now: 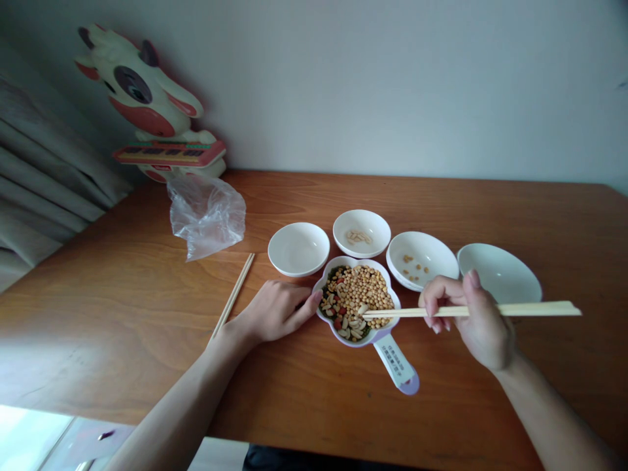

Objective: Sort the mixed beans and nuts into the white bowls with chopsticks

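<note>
In front of me sits a white and lilac flower-shaped bowl with a handle (360,343). It holds yellow soybeans (366,281), split peanuts (354,328), some red pieces and a dark green layer. My left hand (282,307) is at its left side, thumb on the rim and fingers curled against the outer wall. A pair of wooden chopsticks (527,309) is held in my right hand (471,320), to the right of the bowl. Their tips meet at a pale peanut piece (363,310) over the beans; whether they pinch it I cannot tell.
Behind stand several white bowls: the leftmost (299,248), one (377,229) with pale pieces, one (439,261) with a few yellow beans, and the rightmost (505,275). Another pair of chopsticks (235,294), a clear plastic bag (209,216) and a cow-shaped toy keyboard (169,156) are at left.
</note>
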